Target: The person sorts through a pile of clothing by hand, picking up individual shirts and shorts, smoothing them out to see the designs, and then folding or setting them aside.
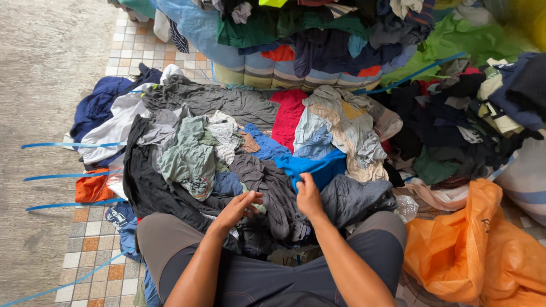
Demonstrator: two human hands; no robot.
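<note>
We are looking down from a seated position at a heap of mixed clothes spread over the tiled floor point(94, 239) in front of our knees. Our right hand point(309, 196) has its grip pinching the near edge of a bright blue garment point(318, 168), which lies near the middle of the heap, just beyond the fingers and beside a dark grey garment point(273, 193). Our left hand point(239, 207) hovers just over the dark grey fabric with its fingers loosely curled and a little apart; we cannot tell whether it actually grips any cloth.

The blue piece looks like soft knit cloth: light, limp, and not fragile. We judge it will drape and stretch rather than hold a shape, and it may drag its neighbours along, since other pieces overlap its far side. A hem or a bunched fold at the near edge seems the best place to take hold, with the other hand pressing down what lies on top.

Around it sit a grey-green shirt point(190, 156) toward the left, a red garment point(287, 113) farther back, and a pale printed one point(347, 128) to the right. An orange plastic bag point(460, 244) rests at the right, and blue straps point(68, 176) lie across the floor's left edge.
</note>
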